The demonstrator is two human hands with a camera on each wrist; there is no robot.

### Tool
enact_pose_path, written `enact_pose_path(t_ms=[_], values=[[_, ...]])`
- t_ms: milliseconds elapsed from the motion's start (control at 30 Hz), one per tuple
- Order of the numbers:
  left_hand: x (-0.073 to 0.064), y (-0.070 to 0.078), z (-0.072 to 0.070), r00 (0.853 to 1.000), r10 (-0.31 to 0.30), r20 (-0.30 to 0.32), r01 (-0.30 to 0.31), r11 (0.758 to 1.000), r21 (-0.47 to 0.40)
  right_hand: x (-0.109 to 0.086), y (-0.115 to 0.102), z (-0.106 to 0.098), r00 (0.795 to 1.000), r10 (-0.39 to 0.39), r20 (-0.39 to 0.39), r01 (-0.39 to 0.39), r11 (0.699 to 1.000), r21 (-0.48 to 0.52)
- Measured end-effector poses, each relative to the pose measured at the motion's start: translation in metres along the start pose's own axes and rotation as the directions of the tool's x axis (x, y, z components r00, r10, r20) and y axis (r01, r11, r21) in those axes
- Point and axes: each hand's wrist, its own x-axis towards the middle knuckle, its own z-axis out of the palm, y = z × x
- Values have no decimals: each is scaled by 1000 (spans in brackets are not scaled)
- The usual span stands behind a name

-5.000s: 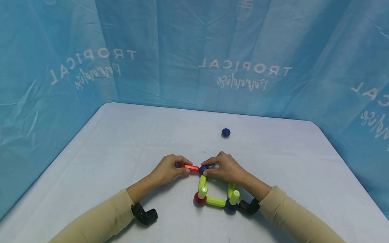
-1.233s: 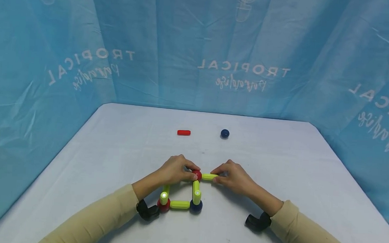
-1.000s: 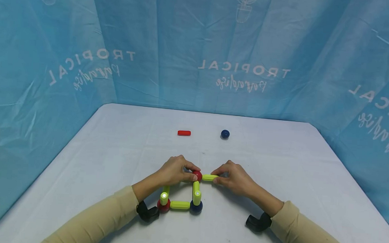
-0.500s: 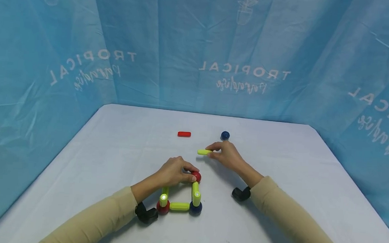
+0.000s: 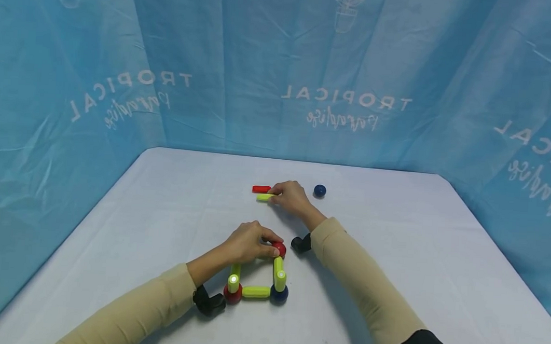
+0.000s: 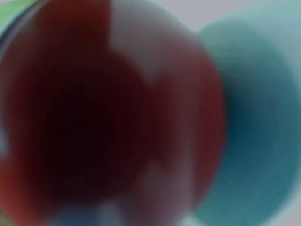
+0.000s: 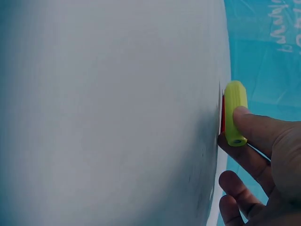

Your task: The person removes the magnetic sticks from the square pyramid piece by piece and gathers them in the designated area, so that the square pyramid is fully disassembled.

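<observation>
Curtain (image 5: 281,53): mirrored "TROPICAL Paradise"
Right hand (image 5: 294,197): pinches yellow stick (image 5: 263,197); red stick (image 5: 260,189), blue ball (image 5: 319,191) near
Left hand (image 5: 248,242): pinches red ball (image 5: 281,249), probably the wrist-view blur

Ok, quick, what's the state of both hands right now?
Left hand: holding the far red ball between thumb and fingers.
Right hand: pinching a lime-green rod beside the red rod.

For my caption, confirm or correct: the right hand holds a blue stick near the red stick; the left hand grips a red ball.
Wrong colour: the right hand holds a yellow-green stick, as the right wrist view shows, near the red stick; the left hand grips a red ball.
</observation>
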Motion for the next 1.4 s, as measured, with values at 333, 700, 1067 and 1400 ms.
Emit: enact_pose_path(t_ms=[333,700,1067,1400], values=[[2,2,0,1000,-7,-15,7,1000,10,-2,-5,-6,1000,11,-14,-13,995,-101],[-1,-2,-2,965,-158,-210,182,978,101,-64,-3,-50,994,-23,-103,27,999,36],[-19,-7,-12,945,-168,-281,258,910,324,-123,11,-77,988,-47,-146,57,996,69],[-37,-6,0,970,-43,-241,111,955,276,-151,15,-76,992,-18,-122,30,994,101]])
